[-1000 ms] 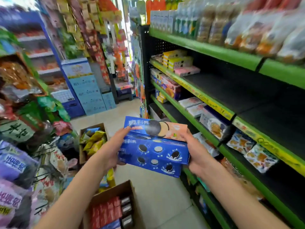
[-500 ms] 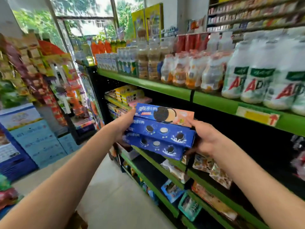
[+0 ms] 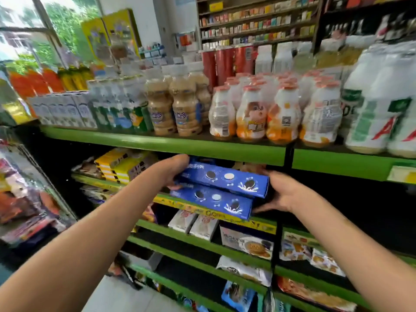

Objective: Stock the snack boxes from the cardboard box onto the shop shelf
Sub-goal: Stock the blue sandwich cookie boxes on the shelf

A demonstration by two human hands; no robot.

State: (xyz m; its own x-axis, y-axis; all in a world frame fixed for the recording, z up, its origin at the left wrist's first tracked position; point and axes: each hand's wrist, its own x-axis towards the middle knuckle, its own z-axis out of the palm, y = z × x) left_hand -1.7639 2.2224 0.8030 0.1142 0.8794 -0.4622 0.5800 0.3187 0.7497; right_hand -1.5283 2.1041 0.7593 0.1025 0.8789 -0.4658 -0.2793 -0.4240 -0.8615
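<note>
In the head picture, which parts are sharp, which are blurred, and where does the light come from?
Head view: blue boxes fairly sharp; bottles and left racks smeared by motion; daylight enters through the window at upper left; wide-angle lens bends the green shelf.

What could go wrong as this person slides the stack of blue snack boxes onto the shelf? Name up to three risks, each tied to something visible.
1. The stack of blue snack boxes is held only at its ends by the left hand and right hand, so a box might slip out.
2. The bottom box overhangs the shelf edge and could catch there.
3. The top box sits close under the green shelf above and might snag.
</note>
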